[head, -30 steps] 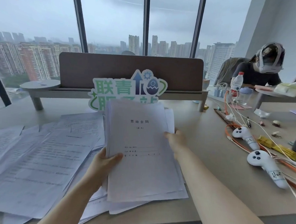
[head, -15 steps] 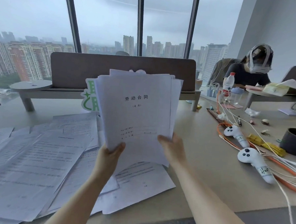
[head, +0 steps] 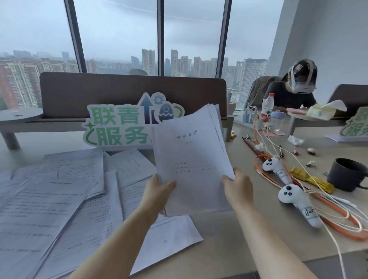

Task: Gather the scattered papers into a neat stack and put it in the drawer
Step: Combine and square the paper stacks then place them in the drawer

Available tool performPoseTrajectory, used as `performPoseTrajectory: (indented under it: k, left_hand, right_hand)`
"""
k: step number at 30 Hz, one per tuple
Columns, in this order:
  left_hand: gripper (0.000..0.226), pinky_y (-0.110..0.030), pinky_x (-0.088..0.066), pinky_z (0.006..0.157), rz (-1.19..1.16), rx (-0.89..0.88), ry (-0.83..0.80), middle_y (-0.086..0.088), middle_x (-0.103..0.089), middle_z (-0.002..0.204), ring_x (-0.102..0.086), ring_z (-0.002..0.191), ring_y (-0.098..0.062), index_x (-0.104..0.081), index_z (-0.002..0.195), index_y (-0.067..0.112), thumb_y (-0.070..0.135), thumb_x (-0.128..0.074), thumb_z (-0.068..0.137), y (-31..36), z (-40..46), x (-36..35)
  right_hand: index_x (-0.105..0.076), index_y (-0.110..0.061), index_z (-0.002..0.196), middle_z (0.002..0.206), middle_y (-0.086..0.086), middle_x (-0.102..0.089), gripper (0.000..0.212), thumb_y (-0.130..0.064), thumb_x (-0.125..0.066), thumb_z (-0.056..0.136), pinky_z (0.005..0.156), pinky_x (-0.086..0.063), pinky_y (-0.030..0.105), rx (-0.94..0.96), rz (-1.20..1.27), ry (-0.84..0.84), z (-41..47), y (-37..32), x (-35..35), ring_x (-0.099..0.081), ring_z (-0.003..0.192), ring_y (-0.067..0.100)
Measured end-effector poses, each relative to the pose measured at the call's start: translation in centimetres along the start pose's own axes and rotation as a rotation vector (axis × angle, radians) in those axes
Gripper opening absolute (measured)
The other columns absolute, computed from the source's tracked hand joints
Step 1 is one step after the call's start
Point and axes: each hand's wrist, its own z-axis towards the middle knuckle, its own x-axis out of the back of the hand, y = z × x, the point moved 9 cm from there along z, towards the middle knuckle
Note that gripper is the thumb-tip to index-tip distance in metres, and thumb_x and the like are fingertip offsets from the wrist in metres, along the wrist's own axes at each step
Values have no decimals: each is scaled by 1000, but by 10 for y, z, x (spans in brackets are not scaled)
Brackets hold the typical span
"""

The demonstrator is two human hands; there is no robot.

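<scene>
Nearest, loose sheets [head: 47,213] lie overlapping on the table [head: 248,234], spread from the near left edge toward the middle, one sheet [head: 173,237] jutting right under the raised arms. Above them both hands hold a stack [head: 190,159] of papers off the table, tilted so its top leans right and its upper corners fan slightly. The left hand [head: 158,191] grasps the stack's lower left edge, thumb on the front page; the right hand [head: 238,189] pinches the lower right corner, fingers behind. No drawer can be seen.

To the right, two white controllers [head: 297,200] lie among orange and white cables [head: 345,220], with a dark mug [head: 347,174] just beyond them near the right edge. Behind the stack stands a green sign [head: 120,125], its right part hidden by the papers, in front of a brown divider [head: 128,93]. Far right, a bottle [head: 267,106] stands on the table, and a person [head: 294,91] wearing a headset sits behind it. City towers show through the windows [head: 120,29].
</scene>
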Motion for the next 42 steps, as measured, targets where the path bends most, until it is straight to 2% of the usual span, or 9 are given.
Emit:
performPoseTrajectory:
  k: [6, 10, 15, 18, 22, 27, 31, 38, 42]
  left_hand:
    - [28, -42, -58, 71, 21, 162, -140, -8, -65, 104, -65, 89, -26, -54, 113, 13, 8, -49, 86, -32, 0, -63]
    - [28, -33, -58, 71, 90, 161, -128, -10, -69, 100, -67, 85, -25, -63, 107, 6, 9, -53, 81, -47, 4, -87]
    - [31, -38, -58, 76, 301, 134, -80, -8, -70, 94, -67, 86, -27, -66, 96, 8, 24, -58, 71, -51, 11, -98]
    - [25, -30, -57, 65, 394, 108, -87, -8, -70, 89, -66, 81, -26, -66, 93, 5, 21, -61, 74, -47, 11, -102]
    - [12, -20, -38, 46, 560, 27, -94, -2, -57, 67, -54, 62, -21, -58, 77, 7, 18, -61, 75, -39, 11, -105]
    - [21, -23, -37, 47, 726, -6, -87, 2, -54, 67, -58, 70, -26, -57, 80, 11, 30, -63, 72, -34, 9, -101]
    - [22, -21, -36, 45, 794, -22, -82, 1, -55, 66, -56, 63, -22, -56, 73, 11, 32, -63, 74, -28, 10, -89]
    - [24, -26, -49, 53, 801, -14, -59, -8, -63, 59, -69, 64, -28, -56, 61, 9, 28, -55, 75, -27, 8, -52]
    - [16, -26, -39, 51, 812, -117, 78, -8, -67, 67, -64, 61, -28, -57, 69, 9, 23, -52, 75, -16, 0, -11]
  right_hand:
    - [-63, -13, 89, 86, 9, -66, 11, -15, -54, 85, 64, -41, 32, -146, -164, -12, 19, 58, 30, -60, 82, 35]
    - [-53, -13, 80, 82, 8, -60, 7, -16, -54, 86, 59, -36, 32, -199, -260, -50, 26, 83, 41, -56, 77, 33]
    - [-58, -12, 95, 94, 11, -65, 14, -18, -52, 84, 72, -51, 38, -223, -357, -66, 40, 103, 45, -60, 84, 34]
    - [-58, -12, 107, 97, 8, -62, 23, -16, -48, 87, 73, -49, 36, -241, -438, -96, 43, 105, 46, -59, 89, 33]
    - [-56, -14, 113, 104, 9, -63, 28, -17, -47, 87, 75, -47, 34, -240, -524, -83, 43, 106, 47, -59, 97, 34]
    - [-50, -18, 124, 124, 10, -57, 36, -22, -52, 88, 82, -51, 43, -157, -624, -36, 37, 97, 49, -55, 112, 34]
    - [-44, -21, 138, 137, 12, -49, 52, -26, -56, 87, 94, -44, 45, -75, -741, 9, 30, 82, 50, -43, 127, 36]
    - [-58, -23, 127, 127, 5, -57, 35, -26, -53, 92, 89, -42, 38, 134, -622, -10, -3, 29, 0, -49, 116, 28]
    - [-60, -18, 122, 122, 4, -60, 30, -26, -52, 95, 83, -44, 34, 258, -492, -130, -36, -17, -54, -51, 111, 26]
